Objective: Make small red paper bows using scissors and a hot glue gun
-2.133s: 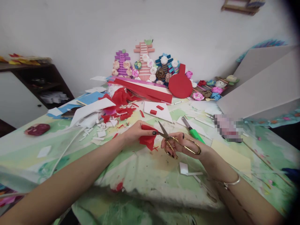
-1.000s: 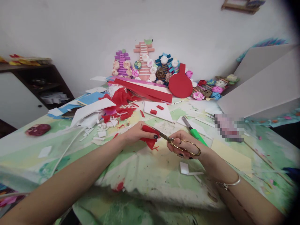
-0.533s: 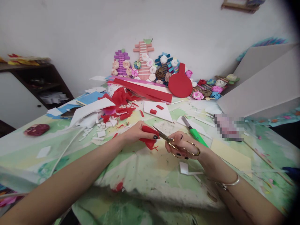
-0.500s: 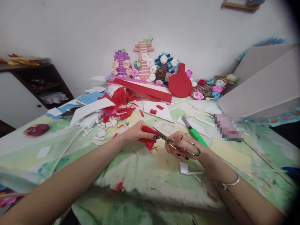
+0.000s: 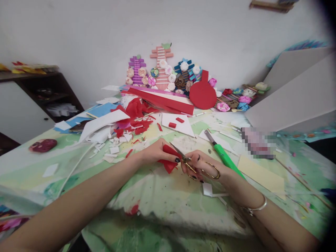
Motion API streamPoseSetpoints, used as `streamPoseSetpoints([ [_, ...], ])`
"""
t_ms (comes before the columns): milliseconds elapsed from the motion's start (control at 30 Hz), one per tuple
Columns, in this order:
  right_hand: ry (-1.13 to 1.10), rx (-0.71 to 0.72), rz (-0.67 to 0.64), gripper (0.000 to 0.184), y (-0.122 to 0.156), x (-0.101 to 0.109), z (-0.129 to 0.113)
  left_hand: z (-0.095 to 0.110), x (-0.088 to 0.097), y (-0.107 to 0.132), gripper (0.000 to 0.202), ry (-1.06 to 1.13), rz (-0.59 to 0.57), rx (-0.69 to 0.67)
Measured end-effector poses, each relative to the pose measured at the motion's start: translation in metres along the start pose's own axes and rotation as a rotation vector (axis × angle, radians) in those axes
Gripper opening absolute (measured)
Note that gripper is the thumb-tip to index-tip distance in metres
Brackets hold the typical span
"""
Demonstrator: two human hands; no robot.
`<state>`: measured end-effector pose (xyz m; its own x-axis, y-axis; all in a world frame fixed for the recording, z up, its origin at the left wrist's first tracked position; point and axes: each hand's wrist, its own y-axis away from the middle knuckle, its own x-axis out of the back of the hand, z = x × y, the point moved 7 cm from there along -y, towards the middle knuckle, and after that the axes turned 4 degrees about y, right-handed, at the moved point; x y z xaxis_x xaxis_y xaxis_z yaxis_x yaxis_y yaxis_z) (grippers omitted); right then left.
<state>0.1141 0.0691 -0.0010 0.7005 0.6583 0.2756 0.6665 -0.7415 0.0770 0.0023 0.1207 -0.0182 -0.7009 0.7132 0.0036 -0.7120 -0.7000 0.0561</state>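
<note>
My left hand (image 5: 156,154) is closed around a folded piece of red paper (image 5: 169,165), thumb on top. My right hand (image 5: 201,164) grips scissors (image 5: 183,157) with gold-coloured handles, fingers through the loops. The scissor blades point up and left across the right edge of the red paper, close to my left thumb. Whether they are cutting into it I cannot tell. To the right of my right hand lies a green utility knife (image 5: 225,157), partly behind my wrist. Below that hand is a small white foam piece (image 5: 207,189).
Beyond my hands lies a white board (image 5: 178,130) with two small red pieces on it. Red and white scraps (image 5: 115,149) spread on the left. A red round-bodied cutout (image 5: 203,94) leans at the back among flower-decorated crafts (image 5: 161,70). A yellow sheet (image 5: 262,175) lies right.
My right hand and the scissors have shifted slightly left, bringing the blades further over the red paper. My left hand has tilted the paper a little and still holds it.
</note>
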Motion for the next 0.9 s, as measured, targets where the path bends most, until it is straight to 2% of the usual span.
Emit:
streamPoseSetpoints([
  [233, -0.06, -0.004, 0.003, 0.035, -0.003, 0.003, 0.016, 0.0, -0.002, -0.001, 0.019, 0.043, 0.017, 0.021],
  [633, -0.124, -0.038, 0.019, 0.05, -0.009, 0.005, 0.028, 0.001, 0.0, 0.001, 0.014, 0.061, 0.051, -0.002],
  [767, -0.096, -0.067, 0.008, 0.045, -0.008, 0.006, 0.028, 0.0, 0.0, 0.001, 0.015, 0.052, 0.044, 0.028],
  [900, -0.019, -0.105, 0.036, 0.035, -0.007, 0.007, 0.024, 0.003, 0.003, -0.001, 0.016, -0.018, 0.039, -0.036],
])
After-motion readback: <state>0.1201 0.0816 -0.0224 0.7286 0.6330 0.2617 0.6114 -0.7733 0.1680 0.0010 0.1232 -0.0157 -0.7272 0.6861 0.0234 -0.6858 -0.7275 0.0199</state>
